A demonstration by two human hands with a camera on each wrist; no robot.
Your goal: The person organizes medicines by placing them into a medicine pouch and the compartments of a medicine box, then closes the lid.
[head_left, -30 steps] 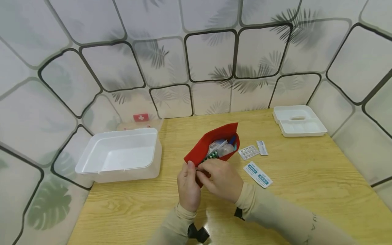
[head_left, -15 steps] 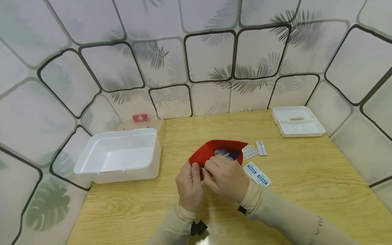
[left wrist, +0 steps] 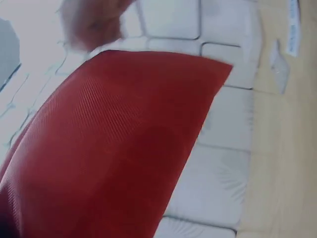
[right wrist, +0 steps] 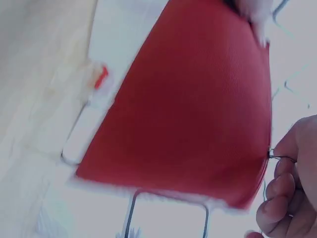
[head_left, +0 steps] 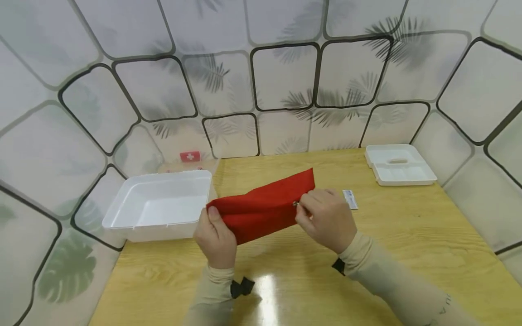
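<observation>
- Head view: a red pouch [head_left: 264, 209] is held up over the middle of the wooden table [head_left: 408, 240], stretched between both hands and slanting up toward the far right. The left hand [head_left: 216, 237] grips the pouch's near-left end, thumb on top and fingers curled beneath. The right hand [head_left: 326, 217] pinches a small metal zipper pull [head_left: 295, 204] at the pouch's right side, fingers curled tight.
- Head view, other things: an open white box [head_left: 161, 206] sits at the table's left edge, w/ a red-cross label [head_left: 190, 156] on the part propped behind it. A white tray [head_left: 397, 165] lies at the far right corner. A small blue-and-white packet [head_left: 350, 199] shows just beyond the right hand, partly hidden by it.
- Left wrist view: red pouch fabric [left wrist: 114, 144] fills most of the frame, blurred; the left hand's fingers can't be seen here. Table surface and packets [left wrist: 292, 29] at right edge.
- Right wrist view: the pouch [right wrist: 198, 109] hangs wide and flat; the right hand's fingertips [right wrist: 290, 148] pinch the zipper pull [right wrist: 277, 157] at its right edge. White box w/ red label [right wrist: 100, 77] blurred behind.
</observation>
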